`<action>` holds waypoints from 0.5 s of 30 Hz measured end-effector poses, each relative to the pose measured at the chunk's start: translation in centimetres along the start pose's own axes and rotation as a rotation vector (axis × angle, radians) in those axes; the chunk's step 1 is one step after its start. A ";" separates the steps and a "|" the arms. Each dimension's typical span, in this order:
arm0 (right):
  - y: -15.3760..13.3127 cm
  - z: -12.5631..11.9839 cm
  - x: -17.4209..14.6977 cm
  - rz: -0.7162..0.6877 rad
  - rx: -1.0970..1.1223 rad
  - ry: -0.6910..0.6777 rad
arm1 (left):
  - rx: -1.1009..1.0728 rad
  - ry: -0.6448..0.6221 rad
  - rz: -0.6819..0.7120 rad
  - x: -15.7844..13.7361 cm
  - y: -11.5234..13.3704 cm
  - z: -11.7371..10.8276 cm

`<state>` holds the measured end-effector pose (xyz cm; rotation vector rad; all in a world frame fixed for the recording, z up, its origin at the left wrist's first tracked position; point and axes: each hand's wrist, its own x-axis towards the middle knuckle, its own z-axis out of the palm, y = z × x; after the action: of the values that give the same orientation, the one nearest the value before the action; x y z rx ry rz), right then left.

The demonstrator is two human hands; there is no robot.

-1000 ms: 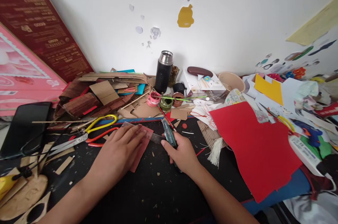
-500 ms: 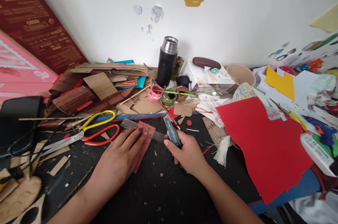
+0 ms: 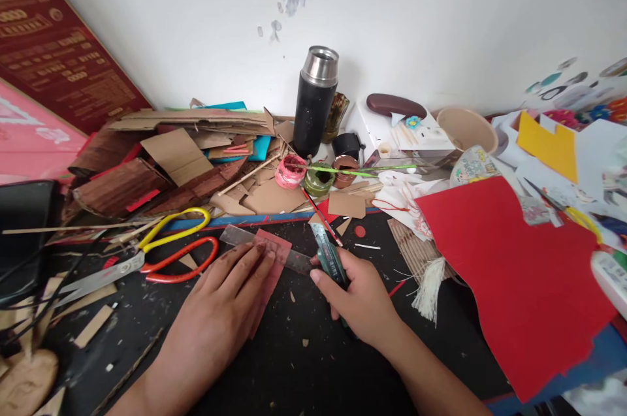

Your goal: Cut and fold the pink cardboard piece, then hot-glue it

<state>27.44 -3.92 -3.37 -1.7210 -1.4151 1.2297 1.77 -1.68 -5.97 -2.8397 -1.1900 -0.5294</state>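
Note:
My left hand (image 3: pixel 223 302) lies flat, its fingers stretched over a clear ruler (image 3: pixel 296 261) and a pinkish-red strip (image 3: pixel 278 247) on the black tabletop. The ruler crosses the strip near its upper end; my palm hides part of the strip. Just to the right, my right hand (image 3: pixel 365 298) is closed around a dark green utility knife (image 3: pixel 332 264). The knife's blade end points up and away, above the table and apart from the strip. My right thumb and fingertips are close to the ruler's right end; whether they touch it I cannot tell.
Yellow-and-red-handled scissors (image 3: pixel 132 262) lie at the left beside cardboard scraps (image 3: pixel 176 158). Behind stand a black thermos (image 3: pixel 313 109) and open paint jars (image 3: pixel 319 179). A large red sheet (image 3: pixel 509 279) covers the right side, near a white tassel (image 3: pixel 429 292).
My view has tilted down and come slightly nearer. Both hands, the ruler, the strip and the knife keep nearly the same places relative to each other.

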 end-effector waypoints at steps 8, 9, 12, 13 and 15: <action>0.0 -0.1 0.1 0.001 0.006 -0.009 | -0.018 -0.013 0.012 0.1 -0.1 -0.5; 0.0 -0.1 0.1 0.004 0.007 -0.013 | -0.025 -0.008 0.006 0.2 -0.1 -0.5; 0.0 -0.1 0.1 0.018 0.009 -0.028 | -0.042 0.002 -0.019 0.4 -0.1 -0.4; 0.0 -0.2 0.1 0.030 0.014 -0.039 | -0.042 0.008 -0.021 0.4 -0.1 -0.4; -0.1 -0.2 0.1 0.057 0.030 -0.065 | -0.033 0.014 -0.008 0.5 -0.2 -0.3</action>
<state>27.60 -3.73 -3.22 -1.7265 -1.3857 1.3421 1.90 -1.26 -5.50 -2.8542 -1.2027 -0.5734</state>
